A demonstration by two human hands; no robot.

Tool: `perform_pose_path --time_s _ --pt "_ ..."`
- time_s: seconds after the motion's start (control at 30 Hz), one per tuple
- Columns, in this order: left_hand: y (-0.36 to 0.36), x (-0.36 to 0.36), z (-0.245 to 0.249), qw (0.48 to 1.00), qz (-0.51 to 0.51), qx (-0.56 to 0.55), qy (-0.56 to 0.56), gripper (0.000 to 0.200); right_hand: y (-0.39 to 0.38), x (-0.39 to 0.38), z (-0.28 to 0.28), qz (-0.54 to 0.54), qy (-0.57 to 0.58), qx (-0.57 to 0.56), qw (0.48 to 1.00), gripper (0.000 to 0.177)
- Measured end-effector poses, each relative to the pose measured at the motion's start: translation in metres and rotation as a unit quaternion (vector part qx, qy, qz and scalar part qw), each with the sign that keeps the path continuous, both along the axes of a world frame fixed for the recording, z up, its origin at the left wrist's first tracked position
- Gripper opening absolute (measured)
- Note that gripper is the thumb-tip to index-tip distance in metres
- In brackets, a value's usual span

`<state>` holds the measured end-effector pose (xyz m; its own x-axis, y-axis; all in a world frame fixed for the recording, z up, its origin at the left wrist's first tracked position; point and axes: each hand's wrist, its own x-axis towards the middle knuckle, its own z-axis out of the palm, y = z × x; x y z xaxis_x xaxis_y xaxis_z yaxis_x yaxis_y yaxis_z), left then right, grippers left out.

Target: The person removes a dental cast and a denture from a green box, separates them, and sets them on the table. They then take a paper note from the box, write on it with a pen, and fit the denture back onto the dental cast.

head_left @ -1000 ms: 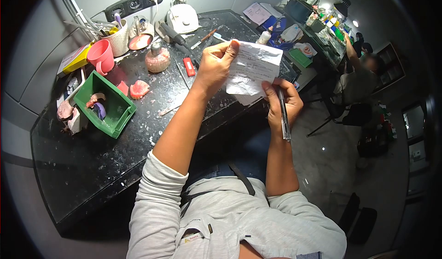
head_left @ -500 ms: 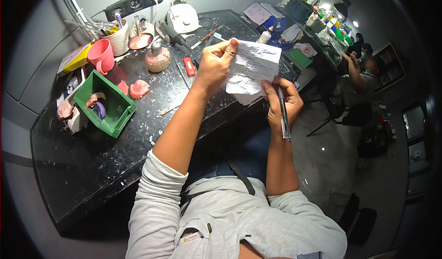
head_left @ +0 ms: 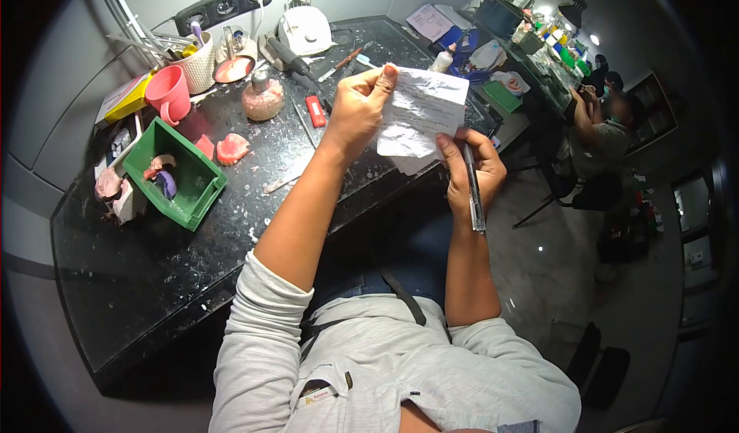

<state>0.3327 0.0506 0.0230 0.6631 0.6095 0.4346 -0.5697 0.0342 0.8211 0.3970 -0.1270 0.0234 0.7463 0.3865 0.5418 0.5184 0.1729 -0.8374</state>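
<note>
Dental lab. Pink denture casts point(head_left: 232, 149) lie beside the green bin point(head_left: 178, 173) on a plaster-spattered black bench point(head_left: 138, 279). Spirit burner point(head_left: 263, 96) just behind them.

No text can be read outright; the crumpled paper slip point(head_left: 422, 113) bears several lines of handwriting, too small and blurred to make out; a small tag point(head_left: 322, 393) on the grey shirt point(head_left: 400, 356) carries an illegible word; a printed sheet point(head_left: 429, 21) at the far end of the bench point(head_left: 154, 279) is equally unreadable.

Writing on paper slip point(head_left: 422, 113) too small to read; pen point(head_left: 473, 194) upper end hidden behind slip; hands of distant person point(head_left: 608, 129) indistinct.
</note>
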Motion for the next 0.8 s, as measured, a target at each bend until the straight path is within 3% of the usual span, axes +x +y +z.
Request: perform_pose_path --time_s 0.8 --pt "-0.0004 -0.0007 0.0017 1.000 -0.012 -0.005 0.009 0.044 0.0009 -0.0025 -0.0013 -0.003 -0.002 0.008 1.000 0.016"
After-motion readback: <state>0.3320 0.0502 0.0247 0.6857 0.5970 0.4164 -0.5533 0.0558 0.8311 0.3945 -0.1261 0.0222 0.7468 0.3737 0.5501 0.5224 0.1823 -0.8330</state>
